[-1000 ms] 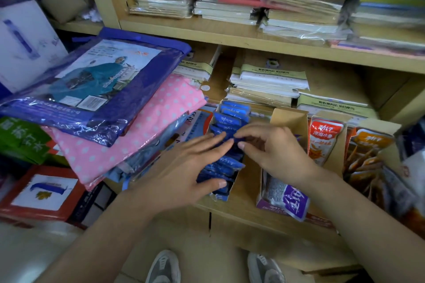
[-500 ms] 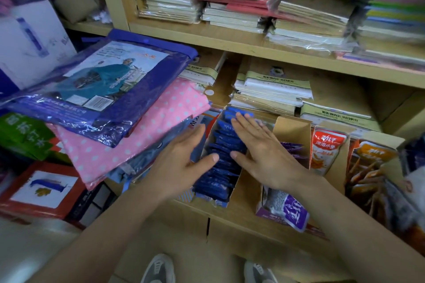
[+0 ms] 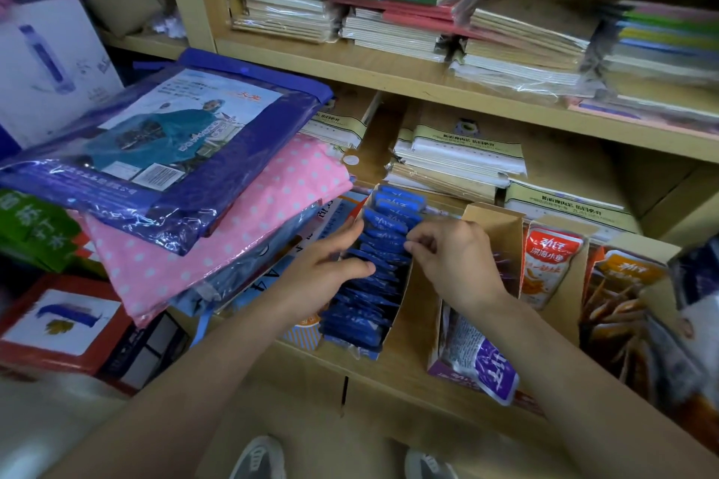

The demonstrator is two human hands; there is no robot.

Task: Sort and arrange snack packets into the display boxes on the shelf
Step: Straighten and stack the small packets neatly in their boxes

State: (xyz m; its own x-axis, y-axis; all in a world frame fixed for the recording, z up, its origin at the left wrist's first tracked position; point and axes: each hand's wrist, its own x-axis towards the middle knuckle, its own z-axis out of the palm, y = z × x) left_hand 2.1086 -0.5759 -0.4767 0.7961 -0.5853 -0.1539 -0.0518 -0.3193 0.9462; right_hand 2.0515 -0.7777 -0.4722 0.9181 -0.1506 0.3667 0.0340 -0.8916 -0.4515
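Observation:
A row of blue snack packets (image 3: 383, 224) stands packed in a narrow cardboard display box (image 3: 402, 307) on the lower shelf. My left hand (image 3: 315, 276) rests at the box's left side, with thumb and forefinger laid straight against the packets. Over the row's right edge, my right hand (image 3: 451, 264) has its fingers curled and its fingertips pinch the packet tops mid-row. To the right, a second box holds purple packets (image 3: 486, 362), then come a red-and-orange packet (image 3: 548, 264) and an orange box of brown snacks (image 3: 622, 307).
Bagged raincoats, a blue one (image 3: 167, 152) and a pink dotted one (image 3: 233, 245), lie stacked just left of the box and overhang it. Notebook stacks (image 3: 455, 163) fill the shelf behind. The upper shelf board (image 3: 428, 89) runs above. My shoes (image 3: 256, 457) show below.
My right hand went from lying flat on the blue packets to curled fingertips pinching them. My left hand moved in closer against the row's left side.

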